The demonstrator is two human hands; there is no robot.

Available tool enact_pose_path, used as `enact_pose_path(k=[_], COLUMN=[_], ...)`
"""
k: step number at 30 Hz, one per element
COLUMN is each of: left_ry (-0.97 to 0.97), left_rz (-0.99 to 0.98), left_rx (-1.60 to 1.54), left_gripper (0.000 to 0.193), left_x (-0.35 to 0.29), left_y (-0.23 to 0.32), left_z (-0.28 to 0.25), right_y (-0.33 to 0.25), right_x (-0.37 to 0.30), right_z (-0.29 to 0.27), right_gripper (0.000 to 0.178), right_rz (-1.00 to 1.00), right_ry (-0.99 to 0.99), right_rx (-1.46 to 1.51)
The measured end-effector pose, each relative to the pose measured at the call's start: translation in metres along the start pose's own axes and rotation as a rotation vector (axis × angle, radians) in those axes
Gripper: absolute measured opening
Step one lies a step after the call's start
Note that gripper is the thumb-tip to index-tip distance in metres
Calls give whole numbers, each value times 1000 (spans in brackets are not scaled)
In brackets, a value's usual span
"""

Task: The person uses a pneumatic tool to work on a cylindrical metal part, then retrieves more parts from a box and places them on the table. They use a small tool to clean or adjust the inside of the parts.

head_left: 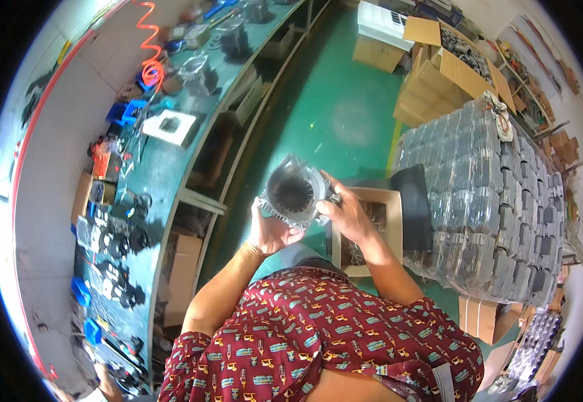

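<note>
Between my two hands, in front of my body, is a grey metal motor housing (272, 181) with a round bore facing up and fins inside and around its rim. My left hand (270, 231) supports it from the lower left, with the fingers curled under its edge. On the other side, my right hand (350, 213) grips the rim, thumb on top. The fingertips under the housing are partly hidden. Below my right forearm stands an open cardboard box (393, 224) with small parts in it that I cannot make out.
A green workbench (171, 164) runs along the left, bearing more housings (198, 74), a white square plate (169, 126) and tools. On the right rises a plastic-wrapped stack of grey housings (465, 194). Behind it is a large open carton (432, 87) of metal parts. An orange coiled hose (151, 63) hangs above the bench.
</note>
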State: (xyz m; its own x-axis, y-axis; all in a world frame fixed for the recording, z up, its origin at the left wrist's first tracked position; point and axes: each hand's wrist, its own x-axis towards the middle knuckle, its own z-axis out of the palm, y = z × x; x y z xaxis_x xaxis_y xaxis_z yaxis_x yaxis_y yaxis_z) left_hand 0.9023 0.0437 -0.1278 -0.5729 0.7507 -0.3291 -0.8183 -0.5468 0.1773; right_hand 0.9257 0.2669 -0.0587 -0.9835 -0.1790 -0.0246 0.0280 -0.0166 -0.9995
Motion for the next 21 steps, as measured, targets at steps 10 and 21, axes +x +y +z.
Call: enact_pose_path(k=[10,21], left_ry=[131,137], left_rz=[-79,-441], left_rx=[133,299], left_gripper=[81,106], left_x=[137,343], left_y=[122,280], left_z=[40,11], right_y=[-15,15], right_x=[133,324], right_z=[-52,-146], right_gripper=[84,66], right_rz=[46,125], right_ry=[255,617], right_rx=[34,368])
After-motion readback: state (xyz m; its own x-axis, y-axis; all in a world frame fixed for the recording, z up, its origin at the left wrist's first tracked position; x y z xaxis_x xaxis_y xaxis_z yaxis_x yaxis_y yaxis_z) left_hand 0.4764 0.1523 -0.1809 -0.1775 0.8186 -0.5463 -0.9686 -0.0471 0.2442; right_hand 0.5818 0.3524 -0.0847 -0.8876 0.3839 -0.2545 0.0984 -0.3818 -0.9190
